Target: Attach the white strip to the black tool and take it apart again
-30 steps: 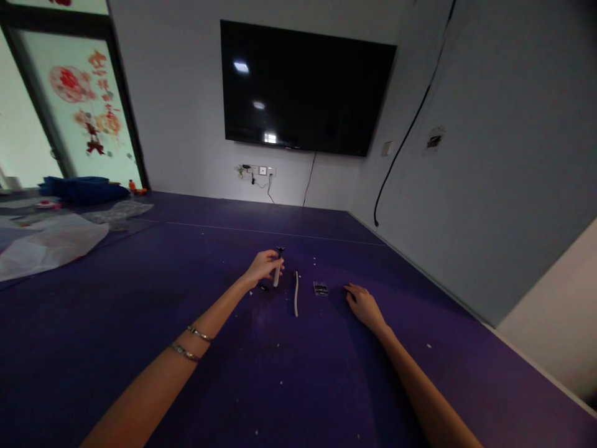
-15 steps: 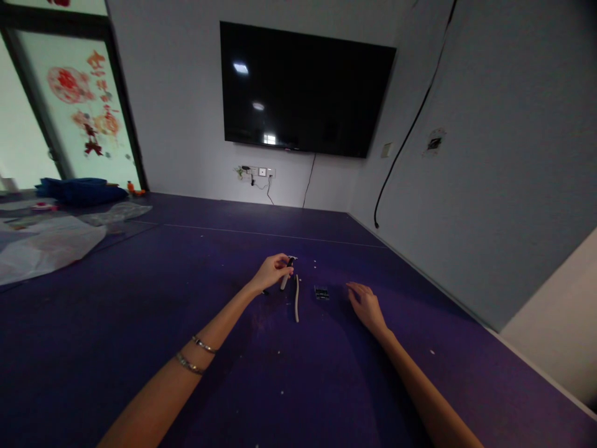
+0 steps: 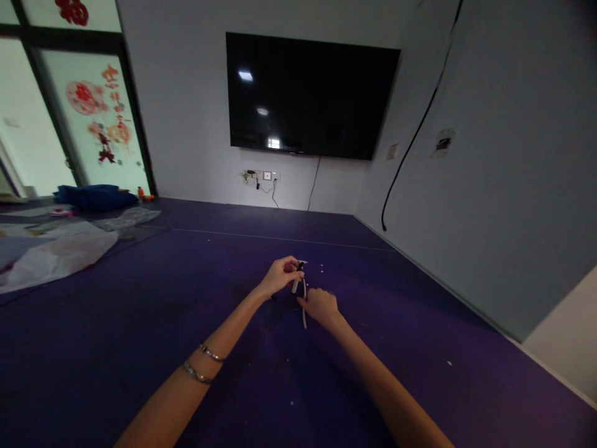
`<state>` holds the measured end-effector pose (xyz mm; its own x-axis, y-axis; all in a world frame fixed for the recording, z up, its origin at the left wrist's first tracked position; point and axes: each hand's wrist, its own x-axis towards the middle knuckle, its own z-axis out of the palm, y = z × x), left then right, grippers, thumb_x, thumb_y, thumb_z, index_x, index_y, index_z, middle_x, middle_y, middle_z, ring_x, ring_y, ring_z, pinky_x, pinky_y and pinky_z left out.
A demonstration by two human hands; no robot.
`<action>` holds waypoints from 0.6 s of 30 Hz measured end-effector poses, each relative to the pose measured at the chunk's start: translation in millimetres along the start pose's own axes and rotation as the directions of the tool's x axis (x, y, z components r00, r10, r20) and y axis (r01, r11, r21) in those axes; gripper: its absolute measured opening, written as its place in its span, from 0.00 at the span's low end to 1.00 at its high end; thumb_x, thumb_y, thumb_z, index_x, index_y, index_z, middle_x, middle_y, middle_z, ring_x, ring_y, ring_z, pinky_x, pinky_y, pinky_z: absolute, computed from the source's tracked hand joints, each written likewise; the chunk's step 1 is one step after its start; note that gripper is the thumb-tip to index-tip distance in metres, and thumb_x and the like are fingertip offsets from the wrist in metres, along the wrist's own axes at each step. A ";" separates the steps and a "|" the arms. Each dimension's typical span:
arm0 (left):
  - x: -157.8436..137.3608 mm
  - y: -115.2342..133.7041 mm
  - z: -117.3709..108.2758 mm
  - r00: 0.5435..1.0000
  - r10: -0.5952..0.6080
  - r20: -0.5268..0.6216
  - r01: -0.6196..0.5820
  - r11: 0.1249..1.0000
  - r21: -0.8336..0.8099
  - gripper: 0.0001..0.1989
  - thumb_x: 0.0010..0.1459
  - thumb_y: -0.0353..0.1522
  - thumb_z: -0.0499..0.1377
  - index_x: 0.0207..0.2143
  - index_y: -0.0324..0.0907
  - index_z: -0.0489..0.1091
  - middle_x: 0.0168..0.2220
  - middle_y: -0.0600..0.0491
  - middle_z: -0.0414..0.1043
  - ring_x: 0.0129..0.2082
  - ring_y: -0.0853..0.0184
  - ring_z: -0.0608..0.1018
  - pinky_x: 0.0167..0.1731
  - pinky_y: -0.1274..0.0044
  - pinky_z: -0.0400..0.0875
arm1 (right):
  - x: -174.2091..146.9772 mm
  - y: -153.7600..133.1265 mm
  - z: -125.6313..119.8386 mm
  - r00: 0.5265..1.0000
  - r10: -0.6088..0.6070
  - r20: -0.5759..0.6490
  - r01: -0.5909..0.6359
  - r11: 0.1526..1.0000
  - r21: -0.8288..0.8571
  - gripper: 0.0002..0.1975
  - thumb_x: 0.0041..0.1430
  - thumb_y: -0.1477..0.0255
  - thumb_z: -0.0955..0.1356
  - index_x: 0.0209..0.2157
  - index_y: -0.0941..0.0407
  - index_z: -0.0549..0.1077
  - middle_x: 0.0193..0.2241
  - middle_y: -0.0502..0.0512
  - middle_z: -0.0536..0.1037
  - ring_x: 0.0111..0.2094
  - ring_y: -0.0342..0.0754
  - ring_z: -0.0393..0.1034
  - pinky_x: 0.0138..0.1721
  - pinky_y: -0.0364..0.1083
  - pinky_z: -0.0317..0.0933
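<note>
My left hand (image 3: 281,277) is closed around the black upper part of a small slim tool (image 3: 295,286) with a thin white crosspiece on top and a pale lower end. Just right of it lies a thin, pale, cord-like strip (image 3: 305,320) on the purple surface. My right hand (image 3: 321,304) reaches over the strip, fingers curled, thumb side near the tool's lower end. What its fingertips hold, if anything, is hidden. A small dark piece (image 3: 273,297) lies under my left wrist.
White specks (image 3: 321,269) dot the purple surface (image 3: 224,398). Plastic sheeting (image 3: 69,252) and a blue cloth bundle (image 3: 96,197) lie at the far left. A black cable (image 3: 413,127) hangs along the right wall, and a television (image 3: 312,96) is mounted ahead.
My right hand has moved left, from open beside a small dark clear-edged item to the strip near my left hand. That item is now hidden. My left hand still grips the slim tool.
</note>
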<state>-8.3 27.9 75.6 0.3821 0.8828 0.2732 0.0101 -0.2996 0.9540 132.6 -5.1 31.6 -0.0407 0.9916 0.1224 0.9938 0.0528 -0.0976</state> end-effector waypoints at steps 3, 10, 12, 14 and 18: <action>0.2 -0.6 0.4 1.000 0.019 0.014 -0.019 1.000 0.006 0.11 0.44 0.32 0.62 0.30 0.39 0.64 0.23 0.56 0.70 0.25 0.69 0.74 0.24 0.79 0.66 | 5.3 -1.0 8.3 0.999 -0.001 0.040 0.000 1.000 0.024 0.18 0.57 0.64 0.60 0.37 0.61 0.74 0.36 0.69 0.77 0.38 0.59 0.73 0.36 0.51 0.63; 1.6 -3.6 1.2 0.998 0.051 0.027 -0.052 0.998 0.039 0.11 0.43 0.32 0.63 0.28 0.39 0.64 0.23 0.57 0.69 0.25 0.71 0.73 0.25 0.80 0.64 | 12.0 25.5 -1.7 1.000 0.015 -0.005 -0.014 0.981 0.194 0.17 0.59 0.66 0.57 0.32 0.61 0.73 0.32 0.67 0.77 0.34 0.55 0.74 0.33 0.49 0.63; 1.8 -3.8 1.2 0.998 0.059 0.031 -0.060 0.997 0.047 0.12 0.42 0.32 0.64 0.28 0.39 0.64 0.22 0.57 0.68 0.24 0.72 0.72 0.25 0.80 0.63 | 13.9 43.2 -12.3 1.000 -0.020 -0.005 0.021 0.933 0.359 0.18 0.60 0.65 0.56 0.32 0.60 0.72 0.26 0.62 0.77 0.25 0.48 0.73 0.27 0.44 0.63; 2.1 -4.4 1.2 0.997 0.067 0.041 -0.068 0.996 0.048 0.12 0.41 0.32 0.65 0.27 0.39 0.64 0.21 0.58 0.68 0.24 0.72 0.72 0.26 0.80 0.63 | 13.9 62.7 -25.1 0.995 -0.089 -0.038 0.095 0.835 0.542 0.18 0.60 0.64 0.56 0.35 0.60 0.70 0.21 0.55 0.75 0.19 0.43 0.69 0.21 0.41 0.60; 2.5 -7.1 1.6 0.993 0.090 0.072 -0.094 0.994 0.047 0.12 0.41 0.32 0.65 0.27 0.38 0.65 0.23 0.57 0.69 0.24 0.72 0.71 0.28 0.79 0.63 | 5.4 95.9 -54.4 0.971 -0.173 -0.168 0.241 0.706 0.666 0.19 0.57 0.62 0.60 0.44 0.58 0.70 0.22 0.50 0.73 0.17 0.40 0.64 0.19 0.39 0.58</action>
<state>-5.9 31.6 69.3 0.4469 0.8239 0.3486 0.0180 -0.3979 0.9173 233.3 -1.1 76.6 -0.1941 0.9335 0.3014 0.6233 0.3547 -0.6969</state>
